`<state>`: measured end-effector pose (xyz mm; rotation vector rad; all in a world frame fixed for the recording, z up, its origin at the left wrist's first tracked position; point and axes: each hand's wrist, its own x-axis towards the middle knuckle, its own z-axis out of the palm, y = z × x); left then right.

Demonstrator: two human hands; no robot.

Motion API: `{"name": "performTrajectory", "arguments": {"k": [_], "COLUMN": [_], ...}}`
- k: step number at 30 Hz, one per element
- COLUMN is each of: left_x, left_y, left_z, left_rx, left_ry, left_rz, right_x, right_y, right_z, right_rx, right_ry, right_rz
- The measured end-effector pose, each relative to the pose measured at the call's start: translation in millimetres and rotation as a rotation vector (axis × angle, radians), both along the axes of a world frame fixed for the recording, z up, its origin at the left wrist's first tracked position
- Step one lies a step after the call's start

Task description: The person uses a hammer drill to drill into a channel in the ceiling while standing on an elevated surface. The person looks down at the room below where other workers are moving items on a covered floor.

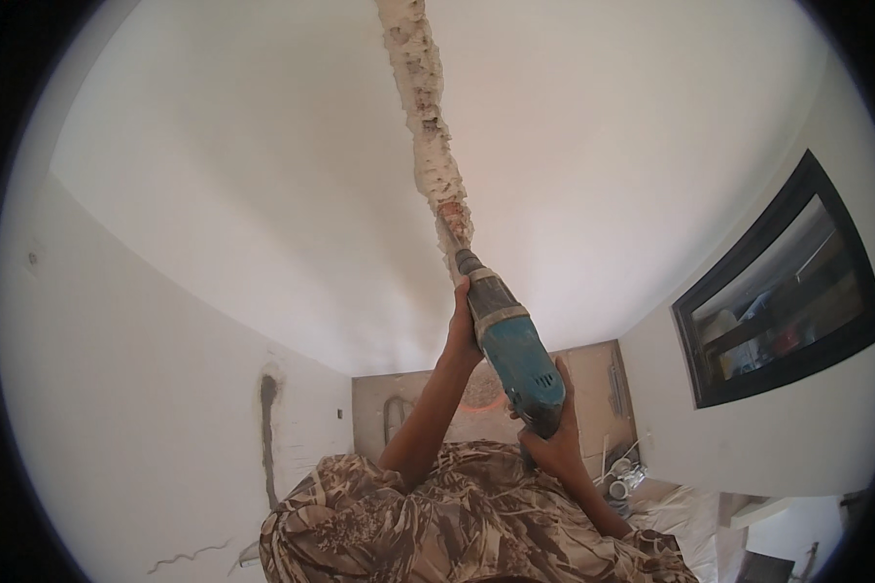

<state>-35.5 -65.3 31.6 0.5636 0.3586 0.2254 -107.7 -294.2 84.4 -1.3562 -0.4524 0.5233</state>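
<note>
Both my hands hold a blue and black rotary hammer [520, 358] that slants up and away from me. My left hand [464, 325] is wrapped round its dark front part, just behind the chuck. At the rear, my right hand [554, 447] grips the handle; the trigger is hidden. The chisel bit [449, 231] points into a rough channel [426, 107] cut in the white surface ahead. Reddish material shows in the channel near the bit. Whether the tip touches the bottom of the cut cannot be made out.
A dark-framed window [783, 291] is in the wall at right. On the left wall runs a dark vertical groove [268, 428]. Down at the right, white cups or small containers [620, 478] stand near a pale sheet [676, 515]. Brownish floor [593, 374] shows beyond my arms.
</note>
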Motion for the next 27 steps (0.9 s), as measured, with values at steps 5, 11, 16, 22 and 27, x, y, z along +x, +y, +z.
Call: {"name": "performTrajectory", "arguments": {"k": [5, 11, 16, 22, 27], "left_x": [-4, 14, 25, 33, 58], "left_y": [-1, 14, 25, 43, 51], "left_z": [8, 7, 1, 1, 29], "left_rx": [0.004, -0.003, 0.043, 0.038, -0.062], "left_ry": [-0.026, -0.009, -0.022, -0.207, -0.309], "left_rz": [0.01, 0.015, 0.044, -0.04, -0.01], "right_x": [-1, 12, 15, 21, 48], "right_y": [-1, 16, 29, 51, 45], "right_z": [7, -1, -7, 18, 78], "right_rx": [-0.005, -0.001, -0.014, -0.138, -0.137], "right_ry": [0.061, 0.038, 0.072, -0.348, -0.179], "right_rz": [-0.006, -0.012, -0.031, -0.104, 0.021]}}
